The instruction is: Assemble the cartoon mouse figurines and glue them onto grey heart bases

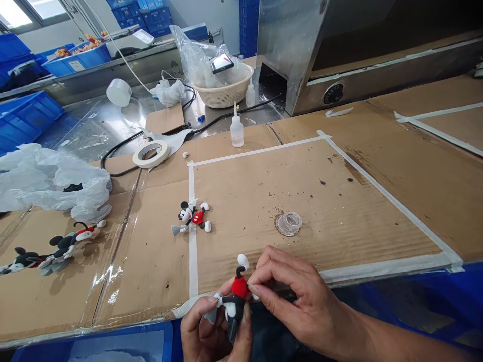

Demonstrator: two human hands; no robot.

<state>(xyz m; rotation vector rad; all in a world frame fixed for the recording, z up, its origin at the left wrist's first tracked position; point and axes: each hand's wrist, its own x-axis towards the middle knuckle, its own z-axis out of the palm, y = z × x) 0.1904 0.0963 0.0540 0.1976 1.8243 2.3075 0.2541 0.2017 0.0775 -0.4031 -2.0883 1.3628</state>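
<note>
My left hand [217, 327] grips a mouse figurine [239, 287] with red shorts, dark limbs and white shoes, near the table's front edge. The figurine is upside down, one shoe pointing up. My right hand [294, 296] has thumb and forefinger pinched against the side of the red shorts; the exact spot between the fingertips is hidden. Another mouse figurine [197, 217] lies on the cardboard ahead, across the tape line. A small clear round dish [289, 223] stands on the cardboard beyond my right hand.
More mouse figurines [62, 249] lie at left beside a crumpled white plastic bag [53, 176]. Farther back are a masking tape roll [151, 154], a dropper bottle [237, 131], a cream basket [222, 95] and a metal cabinet [287, 50]. A blue bin [168, 342] sits below the front edge.
</note>
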